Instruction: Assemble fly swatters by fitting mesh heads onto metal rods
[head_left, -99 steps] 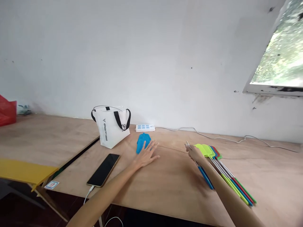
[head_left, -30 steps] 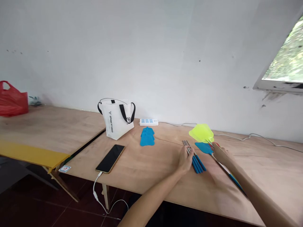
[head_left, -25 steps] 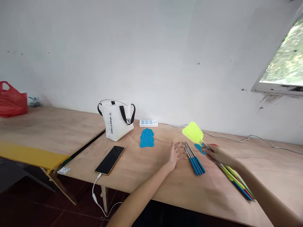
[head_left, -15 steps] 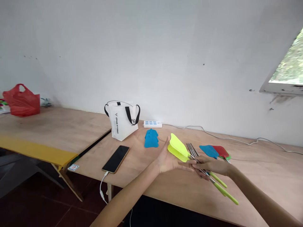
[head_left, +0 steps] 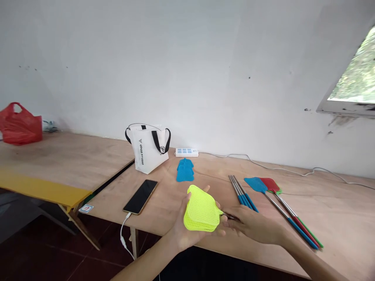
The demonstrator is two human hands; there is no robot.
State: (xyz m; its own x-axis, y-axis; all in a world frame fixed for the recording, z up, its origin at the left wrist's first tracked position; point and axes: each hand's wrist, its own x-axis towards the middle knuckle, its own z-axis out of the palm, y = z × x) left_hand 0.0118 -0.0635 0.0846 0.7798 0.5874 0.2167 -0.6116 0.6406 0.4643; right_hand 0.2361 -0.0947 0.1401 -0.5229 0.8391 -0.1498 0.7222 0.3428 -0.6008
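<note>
Yellow-green fly swatters (head_left: 203, 208), their mesh heads stacked, are held over the table's front edge. My left hand (head_left: 179, 229) cradles the heads from beneath and the left, its thumb along their edge. Closed around the metal shafts just right of the heads is my right hand (head_left: 253, 224), which hides the handles. Beyond it lie several metal rods with blue grips (head_left: 243, 194). Assembled swatters rest farther right: a blue one (head_left: 256, 184), a red one (head_left: 269, 183) and a green one (head_left: 314, 233) partly under them. Loose blue swatter heads (head_left: 185, 172) overlap behind my left hand.
A phone (head_left: 140, 197) on a white cable lies left on the wooden table. Behind it stand a white bag (head_left: 148, 152) with black handles and a power strip (head_left: 186, 152), its cord running along the wall. A red plastic bag (head_left: 22, 127) sits on the adjoining table.
The yellow-green swatters have moved left and toward me, their heads now lying against my left hand. My right hand has shifted slightly, uncovering the blue-gripped rods and the assembled swatters' handles.
</note>
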